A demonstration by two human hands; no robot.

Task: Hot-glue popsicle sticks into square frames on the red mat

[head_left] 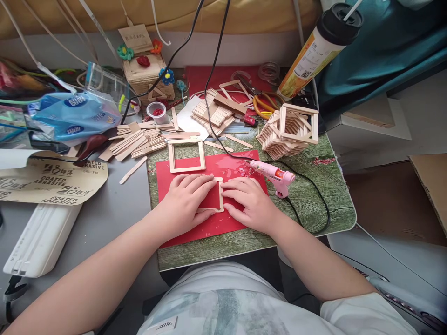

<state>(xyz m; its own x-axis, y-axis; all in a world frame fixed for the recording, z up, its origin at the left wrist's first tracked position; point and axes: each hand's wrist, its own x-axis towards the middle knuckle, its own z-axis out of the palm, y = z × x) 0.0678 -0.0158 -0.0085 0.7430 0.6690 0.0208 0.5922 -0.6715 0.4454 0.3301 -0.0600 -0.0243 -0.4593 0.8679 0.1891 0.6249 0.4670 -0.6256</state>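
Observation:
A stick frame (221, 197) lies on the red sheet (209, 229), its left part hidden beneath my left hand (185, 200). The fingers of that hand are bent over the frame's top and bottom sticks, gripping it. From the other side my right hand (249, 202) presses its fingertips along the right stick, fingers slightly apart. Just above my left hand sits a finished square stick frame (186, 169). The pink glue gun (274, 174) rests to the right of my right hand, on the sheet's edge.
Piles of sticks (139, 142) lie at the back left, with a stack of frames (286, 135) at the back right. Behind are orange-handled pliers (261, 104), a tall cup (310, 58) and a blue packet (73, 114). A black cord (323, 200) loops at right.

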